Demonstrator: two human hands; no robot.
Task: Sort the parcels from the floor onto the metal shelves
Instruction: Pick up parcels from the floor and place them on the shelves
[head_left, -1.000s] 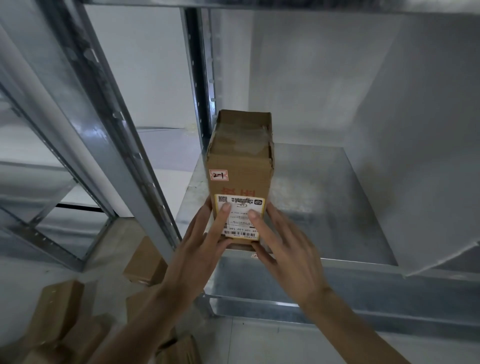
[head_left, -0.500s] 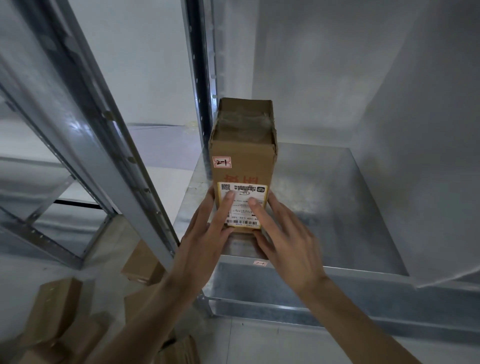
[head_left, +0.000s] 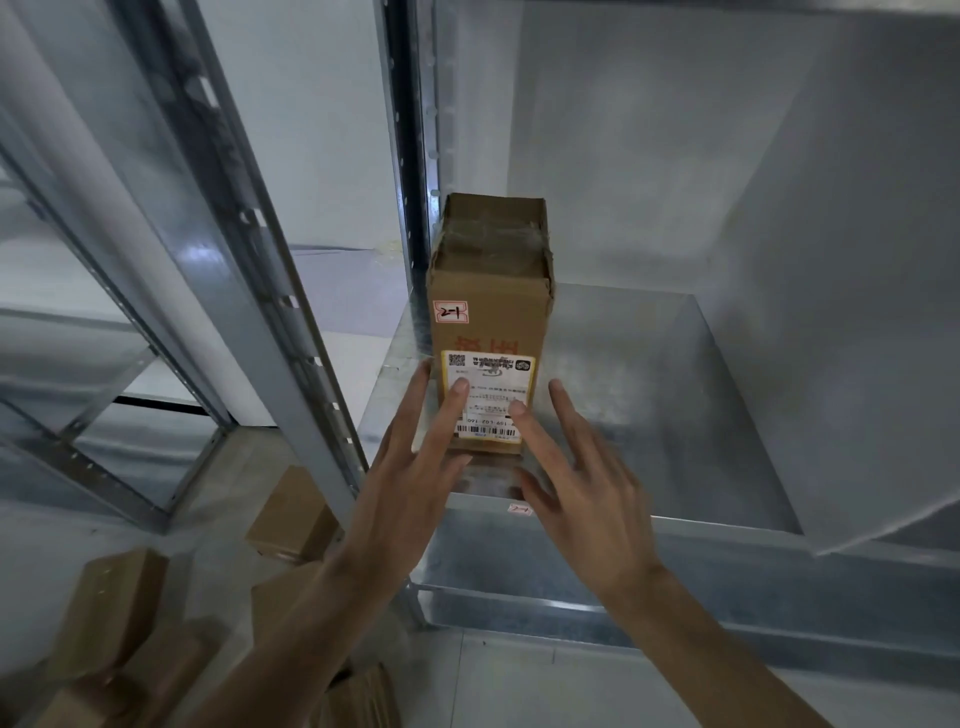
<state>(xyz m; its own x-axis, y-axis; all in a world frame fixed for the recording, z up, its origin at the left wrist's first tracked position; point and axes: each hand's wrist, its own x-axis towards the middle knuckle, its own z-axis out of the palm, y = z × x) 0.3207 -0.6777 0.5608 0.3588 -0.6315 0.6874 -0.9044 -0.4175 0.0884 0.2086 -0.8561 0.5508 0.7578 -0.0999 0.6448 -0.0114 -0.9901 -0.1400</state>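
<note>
A tall brown cardboard parcel (head_left: 491, 291) stands upright at the left side of the metal shelf (head_left: 649, 395), close to the rear upright. It carries a white shipping label and a small tag reading "2-1". My left hand (head_left: 415, 467) has straight fingers, with a fingertip pressing on the label. My right hand (head_left: 576, 478) is spread with straight fingers, its index fingertip touching the label's lower right. A matching small tag (head_left: 519, 510) sits on the shelf's front edge.
Several brown parcels (head_left: 291, 514) lie on the floor at the lower left, one (head_left: 111, 608) nearer the corner. A slanted metal upright (head_left: 249, 291) runs down the left. A white wall panel (head_left: 831, 260) closes the shelf's right side.
Pushed by both hands, the parcel has slid further back on the shelf. My right hand's fingers have spread wider.
</note>
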